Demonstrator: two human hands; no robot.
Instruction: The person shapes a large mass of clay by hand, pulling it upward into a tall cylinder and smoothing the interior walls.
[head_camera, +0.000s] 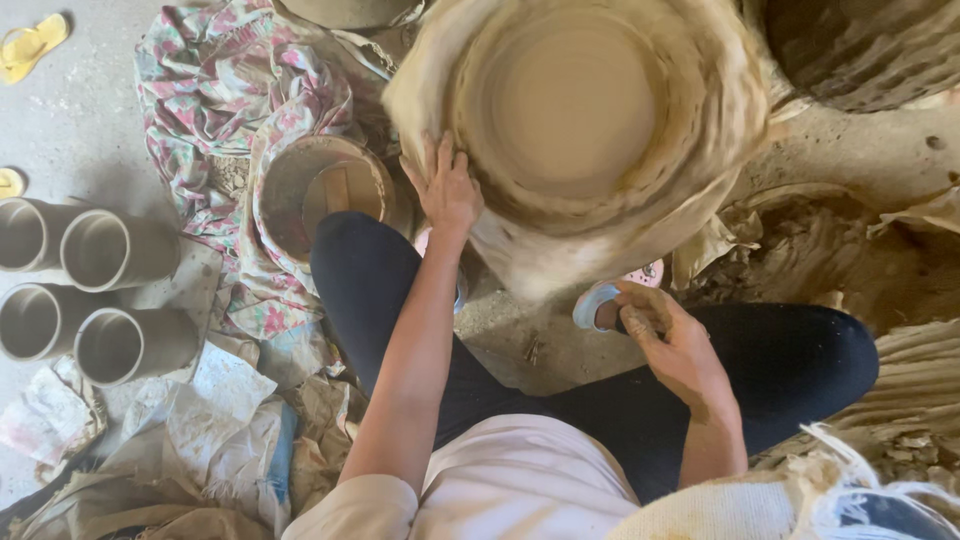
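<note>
The potter's wheel (575, 130) fills the upper centre of the frame, its clay-caked disc blurred with spin. The left hand (447, 185) lies flat against the wheel's left rim, fingers together and stretched out, touching the edge rather than gripping it. The right hand (672, 340) sits lower, right of centre, over a dark-trousered knee — its fingers are curled inward, but whether they close on anything I cannot tell. Just beside that hand a pale blue slipper (597, 305) shows under the wheel. Left of the wheel a muddy bowl (318, 195) rests on a flowered cloth (225, 85). At the left edge four grey clay cylinders (90, 290) lie on their sides in a cluster, and a yellow sandal (32, 44) sits in the upper left corner.
</note>
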